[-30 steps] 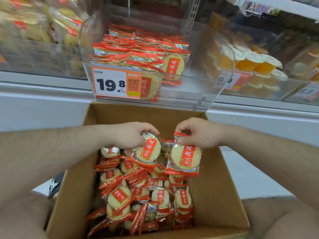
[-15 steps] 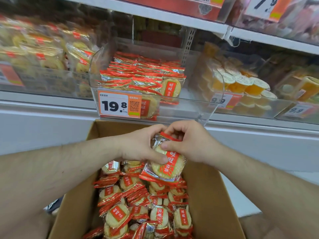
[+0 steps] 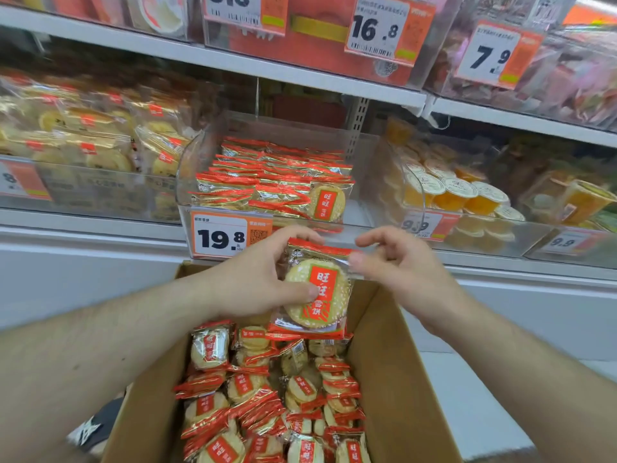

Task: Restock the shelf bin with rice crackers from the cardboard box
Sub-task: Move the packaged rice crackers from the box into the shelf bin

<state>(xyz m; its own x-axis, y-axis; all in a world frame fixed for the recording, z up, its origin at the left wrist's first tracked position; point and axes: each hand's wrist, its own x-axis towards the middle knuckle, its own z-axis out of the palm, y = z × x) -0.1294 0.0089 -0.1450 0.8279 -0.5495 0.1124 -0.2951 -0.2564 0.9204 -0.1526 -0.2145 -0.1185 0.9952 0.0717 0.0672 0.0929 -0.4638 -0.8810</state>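
Note:
My left hand [image 3: 257, 279] grips a small stack of rice cracker packets [image 3: 314, 295], thumb across the front, above the open cardboard box [image 3: 394, 379]. My right hand [image 3: 400, 265] hovers at the stack's upper right corner. Its thumb touches the wrapper edge and its fingers are loosely spread. Many more red-and-gold packets [image 3: 267, 396] lie loose in the box. Straight ahead, the clear shelf bin [image 3: 200, 152] holds rows of the same crackers [image 3: 277, 185], with its right part bare.
A 19.8 price tag [image 3: 220, 237] hangs on the bin's front. Bagged yellow cakes [image 3: 100, 142] fill the bin to the left, orange jelly cups [image 3: 457, 192] the bin to the right. A white shelf [image 3: 300, 75] with more bins runs overhead.
Both hands lifted out of the box toward the bin. The two packets, one held in each hand, were brought together into my left hand, and my right hand's grip loosened.

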